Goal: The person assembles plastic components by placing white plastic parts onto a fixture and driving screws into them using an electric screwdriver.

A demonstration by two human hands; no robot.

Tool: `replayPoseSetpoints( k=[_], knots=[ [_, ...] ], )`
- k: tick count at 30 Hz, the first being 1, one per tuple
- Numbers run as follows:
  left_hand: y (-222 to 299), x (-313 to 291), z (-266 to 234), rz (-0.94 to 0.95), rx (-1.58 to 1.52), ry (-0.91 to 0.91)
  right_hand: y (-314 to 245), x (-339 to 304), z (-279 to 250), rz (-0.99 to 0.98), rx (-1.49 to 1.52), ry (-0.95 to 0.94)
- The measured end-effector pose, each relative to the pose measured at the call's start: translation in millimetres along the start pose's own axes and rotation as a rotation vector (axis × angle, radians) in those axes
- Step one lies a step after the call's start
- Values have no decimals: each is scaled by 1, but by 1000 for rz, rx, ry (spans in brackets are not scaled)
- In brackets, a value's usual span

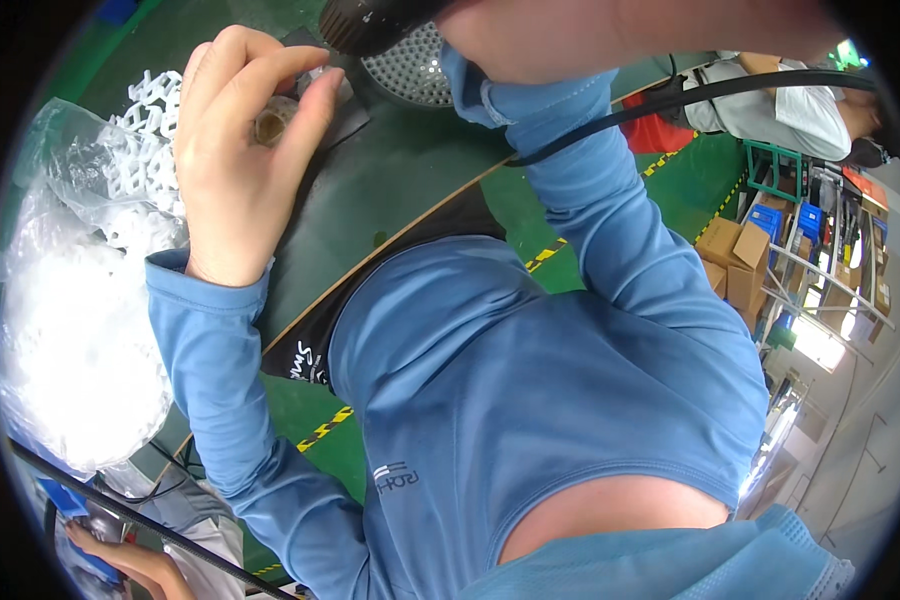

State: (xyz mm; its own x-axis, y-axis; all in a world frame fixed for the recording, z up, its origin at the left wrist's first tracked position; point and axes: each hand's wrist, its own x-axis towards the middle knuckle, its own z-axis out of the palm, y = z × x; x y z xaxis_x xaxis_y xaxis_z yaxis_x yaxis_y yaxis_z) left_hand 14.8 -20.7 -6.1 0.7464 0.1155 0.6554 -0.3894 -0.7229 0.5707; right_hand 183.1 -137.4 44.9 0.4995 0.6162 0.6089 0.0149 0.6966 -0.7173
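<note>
At the upper left, my left hand (232, 150) is bent in a pinch over a grey piece on the bench, thumb and forefinger close together. What lies between the fingertips is too small to make out. A tan ring-shaped thing (272, 124) shows inside the curl of the fingers. My right hand (610, 35) is at the top edge, its fingers mostly cut off, against a black ridged tool (368, 22) that it appears to hold. Below that tool is a round grey plate covered with small bumps (415, 68).
A clear plastic bag (80, 290) of white link-shaped plastic parts (148, 150) lies left on the dark green bench (400, 190). A black cable (710, 95) crosses my right sleeve. Other people (780, 115) sit at upper right and lower left. Cardboard boxes (735, 255) stand by shelves.
</note>
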Motion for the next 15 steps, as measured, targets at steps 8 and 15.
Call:
replayPoseSetpoints(
  k=[8, 15],
  knots=[
    [3, 1, 0, -20, 2, -9, 7, -6, 0, 23, 33, -22],
    [4, 2, 1, -28, -15, -3, 10, -12, 0, 42, 61, -39]
  ],
)
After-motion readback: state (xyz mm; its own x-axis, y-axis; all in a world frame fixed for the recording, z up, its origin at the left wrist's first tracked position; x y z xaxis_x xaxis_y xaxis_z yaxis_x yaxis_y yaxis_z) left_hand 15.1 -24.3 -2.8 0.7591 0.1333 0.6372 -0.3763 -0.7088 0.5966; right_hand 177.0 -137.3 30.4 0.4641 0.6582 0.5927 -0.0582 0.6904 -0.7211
